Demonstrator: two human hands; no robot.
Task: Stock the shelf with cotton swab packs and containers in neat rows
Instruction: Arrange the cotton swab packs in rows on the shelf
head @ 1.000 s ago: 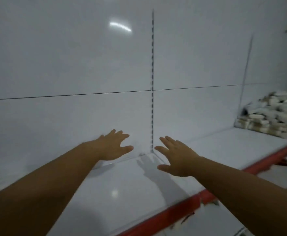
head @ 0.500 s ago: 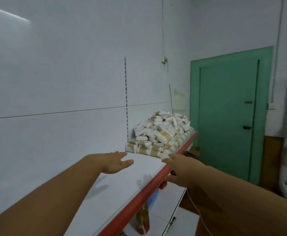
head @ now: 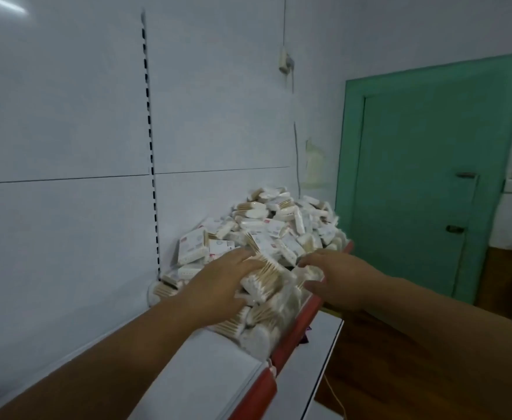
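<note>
Head camera: our hands at the heap of cotton swab packs [head: 273, 234]

Nearest us, our two bare forearms come in from the bottom corners. Under them lies the white shelf [head: 212, 374], its near end bare, edged by a red front strip [head: 257, 392]. A lower shelf [head: 312, 353] shows beneath it on the right.

Our left hand [head: 218, 286] lies palm down on the near end of the heap, with fingers straight and spread over clear packs of wooden-stemmed swabs. Its grip is wide open: it presses on the packs and curls round none of them.

Our right hand [head: 336, 277] is at the shelf's front edge, above the red strip. Its fingers stretch toward the heap and the thumb is spread below them. Its grip is open too. The fingertips seem to touch the front packs, though blur keeps us from being sure.

The cotton swab packs fill the far part of the shelf in a loose jumble. They are piled against the white back panel [head: 66, 237] from the slotted upright [head: 151, 177] to the shelf's far end. Clear packs lie low and in front, and white boxes with red marks sit higher and to the left.

Beyond the heap we see a green door [head: 430, 192] in the far wall. High on the wall is a small box [head: 283, 60] with a cable hanging from it.
</note>
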